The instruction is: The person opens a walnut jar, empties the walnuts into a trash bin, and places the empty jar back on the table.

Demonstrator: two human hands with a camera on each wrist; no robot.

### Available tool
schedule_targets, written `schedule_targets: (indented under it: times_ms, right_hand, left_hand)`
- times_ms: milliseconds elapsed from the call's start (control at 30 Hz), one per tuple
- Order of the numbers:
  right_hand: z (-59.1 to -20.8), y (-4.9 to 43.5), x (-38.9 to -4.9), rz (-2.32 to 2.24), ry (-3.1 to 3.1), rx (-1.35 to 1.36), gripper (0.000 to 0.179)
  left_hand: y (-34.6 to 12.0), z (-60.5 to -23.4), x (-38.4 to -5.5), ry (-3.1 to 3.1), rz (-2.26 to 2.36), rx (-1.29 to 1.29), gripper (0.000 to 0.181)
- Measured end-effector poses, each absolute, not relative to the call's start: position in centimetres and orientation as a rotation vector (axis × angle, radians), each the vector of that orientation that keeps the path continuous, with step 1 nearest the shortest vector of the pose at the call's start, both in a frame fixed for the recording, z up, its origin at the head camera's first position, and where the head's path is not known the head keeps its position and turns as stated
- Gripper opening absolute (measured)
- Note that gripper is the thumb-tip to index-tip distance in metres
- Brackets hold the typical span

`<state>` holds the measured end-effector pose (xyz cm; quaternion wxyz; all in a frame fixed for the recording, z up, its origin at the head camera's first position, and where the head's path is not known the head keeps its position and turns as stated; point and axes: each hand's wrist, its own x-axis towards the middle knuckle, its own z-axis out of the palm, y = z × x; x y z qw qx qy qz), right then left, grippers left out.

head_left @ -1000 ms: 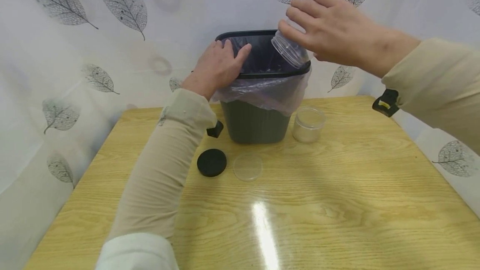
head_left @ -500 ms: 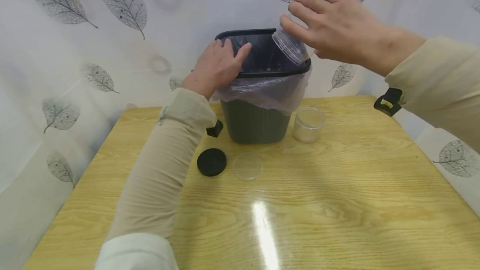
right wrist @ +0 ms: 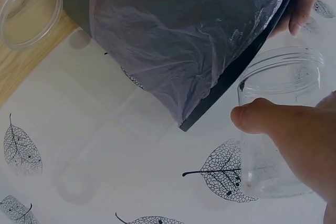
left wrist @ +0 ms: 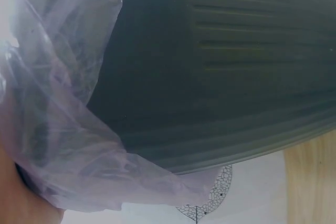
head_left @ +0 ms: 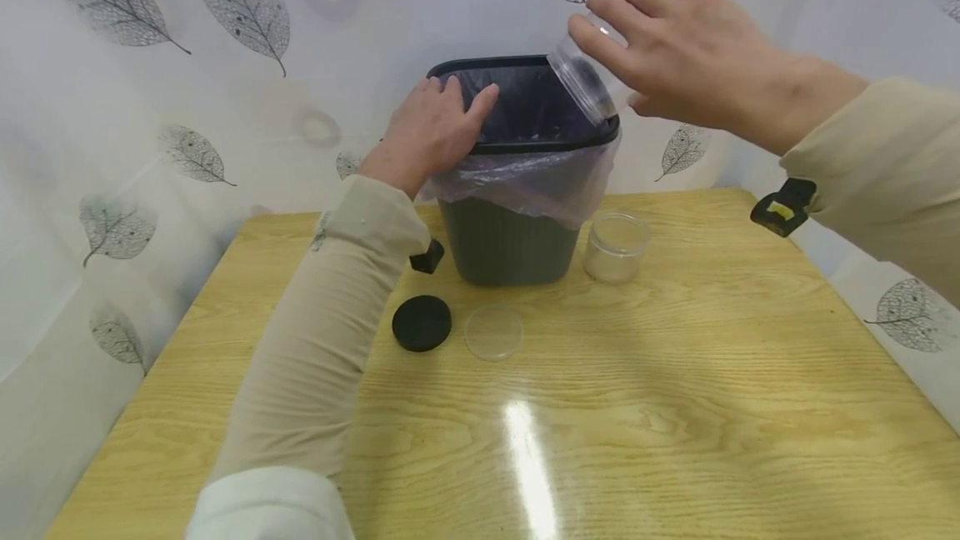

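A dark grey trash bin [head_left: 510,248] stands on the table, a pale translucent liner [head_left: 551,182] folded over its black rim. My left hand [head_left: 435,132] grips the rim on the left, its fingers over the edge. Above the right side of the opening, my right hand [head_left: 690,48] holds a clear plastic jar [head_left: 581,77]. The jar is tilted, its threaded mouth facing down and left into the bin. In the right wrist view, my thumb [right wrist: 257,115] presses the side of the jar [right wrist: 273,166]. A small dark speck shows near its mouth. The bin's bottom is hidden.
Right of the bin, a second clear jar [head_left: 617,248] stands on the wooden table [head_left: 637,440]. In front of the bin lie a black lid [head_left: 422,323] and a clear disc [head_left: 493,332]. Behind hangs a leaf-patterned white curtain [head_left: 360,32].
My right hand has risen and shifted slightly right, tipping the jar's mouth a little further. My left hand stays at the bin's rim.
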<state>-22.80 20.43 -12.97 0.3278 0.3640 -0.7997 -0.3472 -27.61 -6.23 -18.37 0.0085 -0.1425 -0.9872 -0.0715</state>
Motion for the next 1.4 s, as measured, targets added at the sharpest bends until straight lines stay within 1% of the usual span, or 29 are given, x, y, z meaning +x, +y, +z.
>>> schedule_targets:
  times_ms: [167,333,667,800,1167,1400]
  right_hand:
    - [-13.1,20.6,-22.7,-0.908,-2.096,0.975,0.112]
    - [-13.3,21.1,-22.7,-0.809,-2.117,0.989,0.111]
    - [-13.8,21.5,-22.3,-0.331,-2.296,0.941,0.105]
    - [-14.0,21.8,-22.1,-0.206,-2.333,0.931,0.105]
    - [-14.8,22.3,-20.8,0.193,-2.517,0.724,0.108]
    - [-15.6,22.9,-20.2,0.358,-2.525,0.659,0.109]
  left_hand:
    - [-6.3,-18.4,-27.6,-3.091,-0.218,-0.441,0.088]
    - [-6.2,-18.3,-27.5,-3.096,-0.216,-0.443,0.087]
    - [-6.1,-18.3,-27.4,-3.101,-0.207,-0.441,0.087]
    - [-6.1,-18.3,-27.4,-3.104,-0.204,-0.439,0.087]
    - [-6.0,-18.3,-27.3,-3.104,-0.189,-0.433,0.086]
    - [-6.1,-18.3,-27.3,-3.109,-0.194,-0.436,0.086]
